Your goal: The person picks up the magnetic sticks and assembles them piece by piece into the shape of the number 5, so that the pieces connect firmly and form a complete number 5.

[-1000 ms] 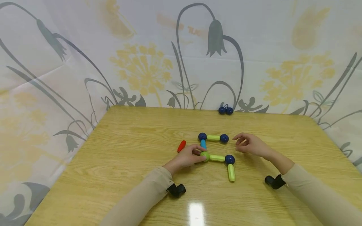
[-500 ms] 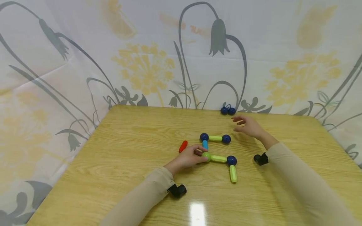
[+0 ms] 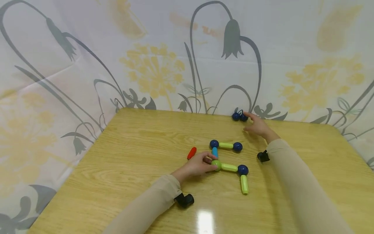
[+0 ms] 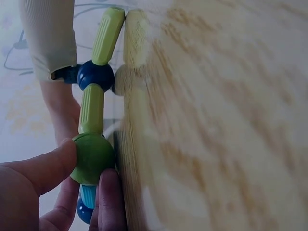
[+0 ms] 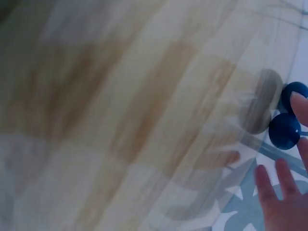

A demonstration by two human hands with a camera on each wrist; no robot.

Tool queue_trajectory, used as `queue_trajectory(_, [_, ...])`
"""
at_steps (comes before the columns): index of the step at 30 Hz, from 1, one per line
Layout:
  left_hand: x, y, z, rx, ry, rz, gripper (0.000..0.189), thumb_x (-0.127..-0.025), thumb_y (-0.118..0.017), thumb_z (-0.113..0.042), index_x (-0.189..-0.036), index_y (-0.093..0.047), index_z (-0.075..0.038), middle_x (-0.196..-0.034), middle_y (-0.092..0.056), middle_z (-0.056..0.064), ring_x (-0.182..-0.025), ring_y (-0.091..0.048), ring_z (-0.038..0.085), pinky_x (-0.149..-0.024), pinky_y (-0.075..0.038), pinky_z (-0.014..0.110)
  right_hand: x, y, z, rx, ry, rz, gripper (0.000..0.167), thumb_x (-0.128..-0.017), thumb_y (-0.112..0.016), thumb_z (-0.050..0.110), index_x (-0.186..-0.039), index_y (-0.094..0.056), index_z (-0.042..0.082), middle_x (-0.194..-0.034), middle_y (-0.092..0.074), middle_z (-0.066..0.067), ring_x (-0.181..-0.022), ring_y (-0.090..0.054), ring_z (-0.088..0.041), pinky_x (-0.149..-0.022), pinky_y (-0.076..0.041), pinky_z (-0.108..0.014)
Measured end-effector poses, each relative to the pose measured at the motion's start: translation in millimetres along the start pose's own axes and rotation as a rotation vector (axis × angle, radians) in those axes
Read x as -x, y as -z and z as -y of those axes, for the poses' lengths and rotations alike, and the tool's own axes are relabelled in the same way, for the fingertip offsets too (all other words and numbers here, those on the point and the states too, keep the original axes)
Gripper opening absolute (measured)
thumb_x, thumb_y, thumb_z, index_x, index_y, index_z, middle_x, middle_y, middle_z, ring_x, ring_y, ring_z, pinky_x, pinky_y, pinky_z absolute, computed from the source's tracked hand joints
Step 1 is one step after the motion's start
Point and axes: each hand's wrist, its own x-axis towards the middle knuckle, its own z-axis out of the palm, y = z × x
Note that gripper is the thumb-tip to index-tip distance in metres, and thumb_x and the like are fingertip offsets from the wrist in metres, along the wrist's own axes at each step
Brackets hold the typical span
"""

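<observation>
My left hand [image 3: 197, 166] pinches a green ball [image 3: 216, 165] between thumb and fingers. That ball belongs to a zigzag of balls and sticks: a lime stick [image 3: 229, 167] leads from it to a blue ball [image 3: 243, 170] with another lime stick [image 3: 244, 184] towards me. A light-blue stick [image 3: 215, 152] runs back to a second blue ball [image 3: 214, 144], then a lime stick and an end ball [image 3: 237, 147]. At the table's far edge, my right hand [image 3: 258, 126] has its fingertips right by two loose blue balls [image 5: 285, 131], thumb and fingers spread about them.
A red stick [image 3: 191, 153] lies just left of the joined pieces. Behind the wooden table [image 3: 140, 136] hangs a flower-patterned cloth [image 3: 163, 39]. Each wrist wears a black camera mount [image 3: 184, 200].
My right hand has moved away from the joined pieces, back to the two blue balls at the far edge. The left hand keeps its hold on the green ball.
</observation>
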Motion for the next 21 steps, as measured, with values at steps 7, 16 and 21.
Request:
queue_trajectory(7, [0.1, -1.2, 1.5, -0.004, 0.002, -0.006, 0.025, -0.086, -0.069, -0.019, -0.109, -0.063, -0.011, -0.105, -0.057, 0.007, -0.100, -0.054, 0.020, -0.081, -0.047, 0.034, 1.6, -2, -5, 0.092, -0.030, -0.033, 0.058, -0.081, -0.066, 0.002, -0.132, -0.041, -0.009, -0.125, -0.034, -0.039, -0.110, -0.039, -0.050, -0.089, -0.037, -0.057])
queue_trajectory(16, [0.0, -3.4, -1.7, -0.011, -0.003, 0.003, 0.026, -0.087, -0.069, -0.020, -0.111, -0.063, -0.012, -0.108, -0.057, 0.007, -0.104, -0.053, 0.023, -0.081, -0.048, 0.035, 39.6, 1, 4, 0.114, 0.074, 0.020, 0.031, -0.080, -0.071, 0.004, -0.106, -0.056, -0.007, -0.106, -0.055, -0.029, -0.096, -0.054, -0.043, -0.079, -0.045, -0.051])
queue_trajectory(21, [-0.2, -1.7, 0.2, -0.027, 0.001, 0.001, 0.028, -0.086, -0.069, -0.020, -0.112, -0.063, -0.012, -0.109, -0.057, 0.008, -0.104, -0.053, 0.024, -0.080, -0.048, 0.035, 70.0, -7, 17, 0.106, 0.031, 0.030, 0.045, -0.084, -0.070, 0.012, -0.120, -0.053, -0.007, -0.113, -0.054, -0.029, -0.093, -0.058, -0.040, -0.076, -0.049, -0.048])
